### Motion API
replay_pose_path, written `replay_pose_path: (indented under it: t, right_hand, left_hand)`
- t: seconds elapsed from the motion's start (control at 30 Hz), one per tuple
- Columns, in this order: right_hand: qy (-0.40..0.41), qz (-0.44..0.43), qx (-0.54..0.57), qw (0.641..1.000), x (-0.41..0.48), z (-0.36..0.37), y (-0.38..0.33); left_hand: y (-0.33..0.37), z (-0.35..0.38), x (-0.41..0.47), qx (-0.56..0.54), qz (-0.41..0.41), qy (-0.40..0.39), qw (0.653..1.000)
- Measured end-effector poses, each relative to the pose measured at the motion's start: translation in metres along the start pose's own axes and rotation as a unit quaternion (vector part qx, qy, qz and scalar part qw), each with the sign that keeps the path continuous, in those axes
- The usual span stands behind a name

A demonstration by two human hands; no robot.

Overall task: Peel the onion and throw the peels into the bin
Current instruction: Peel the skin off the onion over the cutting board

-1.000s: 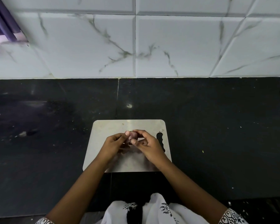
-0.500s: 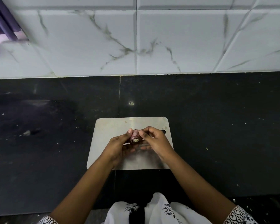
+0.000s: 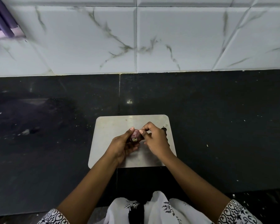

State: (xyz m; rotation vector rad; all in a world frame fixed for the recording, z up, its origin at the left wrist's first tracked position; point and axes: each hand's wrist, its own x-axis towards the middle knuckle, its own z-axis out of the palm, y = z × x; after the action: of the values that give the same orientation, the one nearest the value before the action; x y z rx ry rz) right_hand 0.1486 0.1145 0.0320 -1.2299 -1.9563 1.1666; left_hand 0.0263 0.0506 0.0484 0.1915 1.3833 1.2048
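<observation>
A small purple-red onion point(image 3: 135, 136) with its pale cut end facing me is held just above a pale metal cutting board point(image 3: 111, 126). My left hand point(image 3: 123, 144) cups it from the left with the thumb on top. My right hand point(image 3: 155, 139) is at its right side, thumb and forefinger pinching the skin at the onion's upper edge. Most of the onion is hidden by the fingers. No bin is in view.
The board lies on a dark stone counter point(image 3: 217, 126) speckled with small crumbs. A white marble-patterned tiled wall point(image 3: 136, 38) rises behind it. A purple object point(image 3: 0, 21) shows at the top left corner.
The onion has turned so its cut end faces me. My right hand has shifted from over the onion to its right side and pinches the skin.
</observation>
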Motion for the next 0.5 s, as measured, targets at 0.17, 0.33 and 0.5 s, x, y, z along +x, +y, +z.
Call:
replay_pose_path:
  t: [0.17, 0.33, 0.5]
  right_hand:
    - [0.01, -0.034, -0.083, 0.996, -0.003, 0.0037, -0.0008]
    - [-0.022, -0.056, -0.056, 0.997, 0.0003, -0.0035, -0.0079]
    - [0.0, -0.105, -0.12, 0.987, 0.0053, -0.0048, -0.0092]
  left_hand:
    - [0.002, 0.0023, 0.003, 0.0, -0.022, 0.009, 1.0]
    - [0.0031, -0.0019, 0.0058, 0.008, 0.003, 0.019, 1.0]
    - [0.0003, -0.0044, 0.0073, 0.029, 0.041, 0.017, 0.999]
